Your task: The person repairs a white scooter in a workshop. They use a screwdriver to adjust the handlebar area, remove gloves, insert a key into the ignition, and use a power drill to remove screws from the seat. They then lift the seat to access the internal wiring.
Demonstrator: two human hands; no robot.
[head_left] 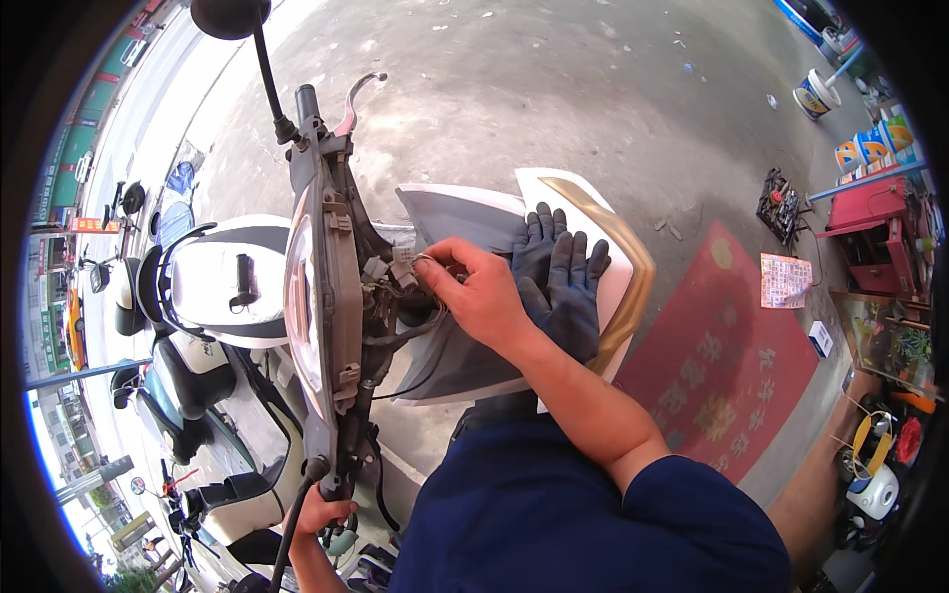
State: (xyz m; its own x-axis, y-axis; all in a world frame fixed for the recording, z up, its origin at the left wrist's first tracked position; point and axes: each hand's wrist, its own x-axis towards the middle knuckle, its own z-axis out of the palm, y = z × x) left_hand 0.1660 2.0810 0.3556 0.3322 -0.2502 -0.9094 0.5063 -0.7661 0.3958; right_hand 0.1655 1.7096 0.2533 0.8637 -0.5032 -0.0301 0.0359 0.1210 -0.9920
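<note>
Scooter point(455, 371): stands in front of you, its white front panel point(618, 242) with a gold edge to the right of the handlebar.
Red mat point(736, 346): lies on the floor to your right, beyond the front panel.
Handlebar point(336, 163): runs from the top of your view down toward your left hand, the headlight unit point(326, 287) along its middle.
Dark gloves point(573, 287): a pair, lying on the front panel just beyond your right wrist.
Your right hand point(465, 287): nearly closed, thumb and fingertips pinching the wire end of a pale connector.
Your left hand point(321, 512): closed, fingers wrapped around the near end of the handlebar.
Pale connector point(403, 259): between the headlight unit and your right hand, beside other plugs and wires.
</note>
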